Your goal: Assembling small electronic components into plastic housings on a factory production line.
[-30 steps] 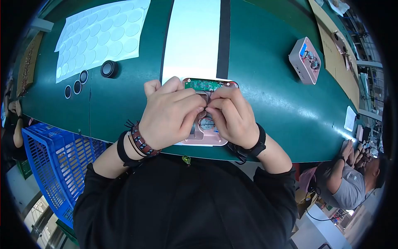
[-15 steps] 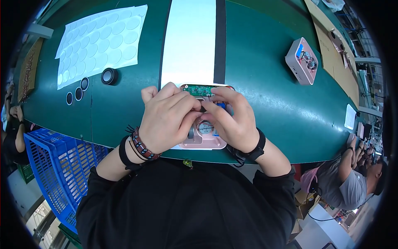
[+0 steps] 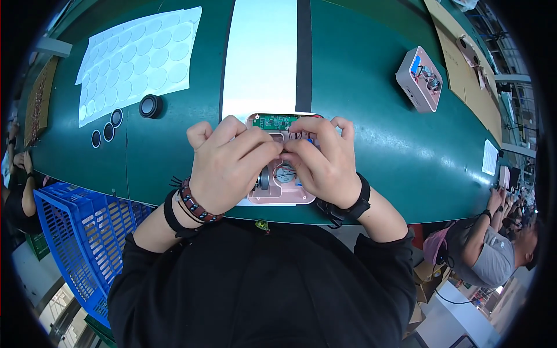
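A pink plastic housing lies open in front of me near the table's front edge, with a green circuit board along its far side. Inside it are a silver round part and thin wires. My left hand is closed in a pinch over the housing's left half. From the other side, my right hand pinches too, its fingertips meeting the left ones above the middle of the housing. Whatever the fingertips hold is hidden. A black round part shows beside my left hand.
A second pink housing with wires stands at right. At left lie a black round speaker, several dark rings with pale rims and sheets of round stickers. A white strip crosses the green table. A blue crate stands lower left.
My hands stay at the housing, fingertips slightly shifted. My right fingers have lifted and curled a little, and the black round part shows more beside my left hand. The view has shifted slightly.
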Demonstrator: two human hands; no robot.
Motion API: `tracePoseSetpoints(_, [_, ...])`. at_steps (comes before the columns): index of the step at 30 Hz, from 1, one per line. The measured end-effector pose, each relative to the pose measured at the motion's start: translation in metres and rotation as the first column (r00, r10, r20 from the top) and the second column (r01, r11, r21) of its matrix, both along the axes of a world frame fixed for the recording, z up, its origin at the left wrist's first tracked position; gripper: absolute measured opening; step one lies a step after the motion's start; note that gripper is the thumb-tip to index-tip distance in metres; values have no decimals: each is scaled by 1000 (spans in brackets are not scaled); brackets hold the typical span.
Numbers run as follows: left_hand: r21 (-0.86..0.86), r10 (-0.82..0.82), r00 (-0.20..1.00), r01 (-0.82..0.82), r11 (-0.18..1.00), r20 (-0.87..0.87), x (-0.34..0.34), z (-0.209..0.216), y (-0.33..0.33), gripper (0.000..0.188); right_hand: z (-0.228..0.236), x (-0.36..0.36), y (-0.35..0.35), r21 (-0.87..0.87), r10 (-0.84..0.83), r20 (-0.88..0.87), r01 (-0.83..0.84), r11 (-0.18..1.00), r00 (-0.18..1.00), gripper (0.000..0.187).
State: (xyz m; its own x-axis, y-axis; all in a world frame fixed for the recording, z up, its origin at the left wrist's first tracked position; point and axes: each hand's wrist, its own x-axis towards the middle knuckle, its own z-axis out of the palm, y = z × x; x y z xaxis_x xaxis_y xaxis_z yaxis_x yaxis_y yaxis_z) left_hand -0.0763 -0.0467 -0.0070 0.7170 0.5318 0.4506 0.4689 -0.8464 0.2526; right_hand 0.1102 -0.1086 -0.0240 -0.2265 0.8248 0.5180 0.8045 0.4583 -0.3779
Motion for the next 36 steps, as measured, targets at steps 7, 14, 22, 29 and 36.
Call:
tracePoseSetpoints(7, [-147, -59, 998, 64, 987, 36, 4, 3, 5, 9, -6, 2, -1, 37, -33, -20, 34, 999, 999, 22])
tracePoseSetpoints(14, [-399, -34, 997, 59, 915, 68, 1, 1, 7, 8, -3, -1, -1, 208, -48, 119, 22, 978, 992, 21])
tracePoseSetpoints(22, [-268, -1, 993, 33, 963, 118, 3, -5, 5, 8, -1, -1, 2, 195, -57, 202, 16, 981, 978, 20])
tracePoseSetpoints(29, [-247, 11, 998, 6, 969, 65, 4, -4, 2, 8, -2, 1, -1, -41, -40, -10, 39, 998, 999, 17])
tracePoseSetpoints(36, [-364, 59, 997, -36, 931, 51, 5, -10, 2, 8, -12, 1, 0, -219, -17, -189, -25, 975, 982, 14])
